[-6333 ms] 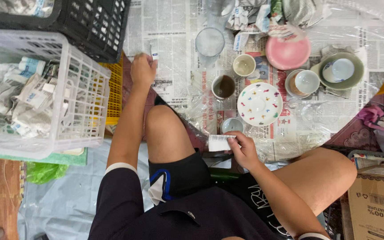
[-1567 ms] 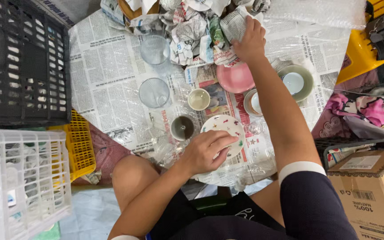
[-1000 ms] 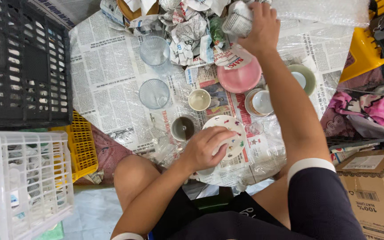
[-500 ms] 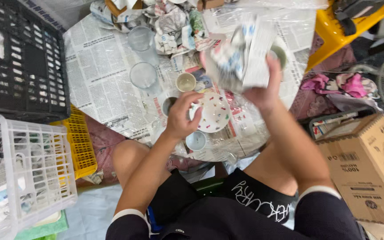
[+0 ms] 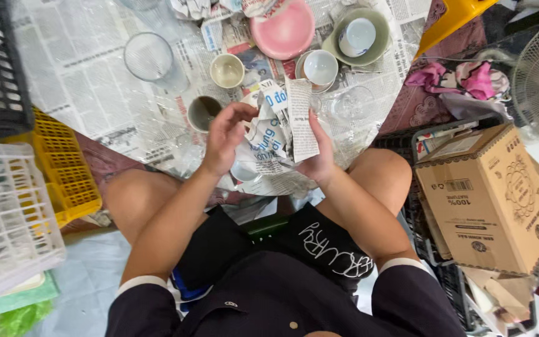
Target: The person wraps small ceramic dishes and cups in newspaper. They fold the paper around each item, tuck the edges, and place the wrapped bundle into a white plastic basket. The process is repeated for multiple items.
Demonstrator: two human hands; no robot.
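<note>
Both my hands meet at the middle of the frame around a crumpled wad of newspaper (image 5: 276, 134). My left hand (image 5: 224, 138) has its fingers curled onto the wad's left side, and my right hand (image 5: 319, 159) grips the right side from below, thumb pressed on a long strip of the paper that stands up between them. I cannot tell what, if anything, is wrapped inside. The wad hangs just above my knees and over the near edge of the newspaper sheets (image 5: 76, 68) spread on the floor. Just beyond my left fingers sits a dark cup (image 5: 203, 112), with a cream cup (image 5: 227, 70) above it and a clear glass (image 5: 149, 57) toward the upper left. At top centre lies a pink plate (image 5: 284, 31), beside it a white bowl (image 5: 320, 67) and a green bowl (image 5: 360, 36) with a white dish inside. A cardboard box (image 5: 491, 200) stands at right, a white crate (image 5: 10, 218) at lower left, a yellow crate (image 5: 63, 165) next to it.
</note>
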